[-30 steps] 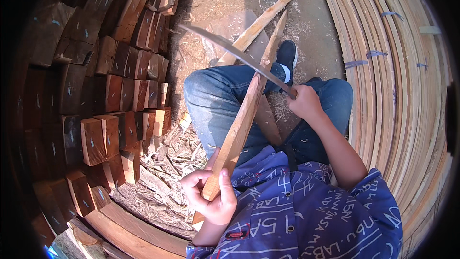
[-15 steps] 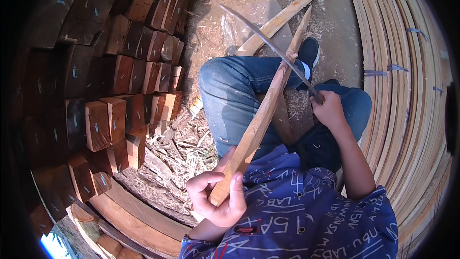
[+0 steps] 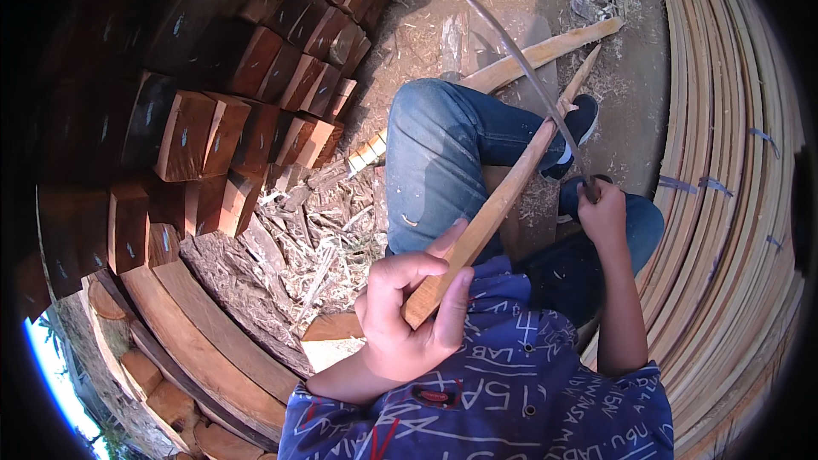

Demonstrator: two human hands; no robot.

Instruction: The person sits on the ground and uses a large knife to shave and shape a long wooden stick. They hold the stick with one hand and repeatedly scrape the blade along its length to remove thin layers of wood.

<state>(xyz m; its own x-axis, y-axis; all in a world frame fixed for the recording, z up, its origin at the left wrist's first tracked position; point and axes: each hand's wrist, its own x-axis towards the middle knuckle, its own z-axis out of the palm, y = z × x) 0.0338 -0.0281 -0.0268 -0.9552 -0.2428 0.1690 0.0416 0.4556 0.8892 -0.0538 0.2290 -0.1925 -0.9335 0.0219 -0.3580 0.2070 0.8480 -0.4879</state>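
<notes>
Stick [image 3: 494,211] and long blade [image 3: 533,77] cross just above a dark shoe [image 3: 584,119], the stick slanting up and away from the shirt [image 3: 503,383] over the bent, denim-clad left leg [image 3: 434,145]. The left hand [image 3: 411,307] is clamped round the thick near end, thumb on one side, fingers on the other. The right hand [image 3: 607,215], well apart from it, is closed on the blade's near end; its fist mostly hides the handle.

The shin and shoe lie close behind the crossing, so a blade glancing off a knot or skidding past the wood could catch cloth or foot. A loose left grip could let the stick roll under pressure. Whether the stick actually rests on the leg is hard to tell from this angle.

The stick is pale and squared at the hand, narrowing to a point, with a raised curl of wood near the blade. The blade is thin, dark and slightly bowed in this view. Stringy shavings [image 3: 324,268] litter the ground beside rough, reddish-brown blocks [image 3: 187,136]; long, smooth strips [image 3: 716,230] lie opposite.
</notes>
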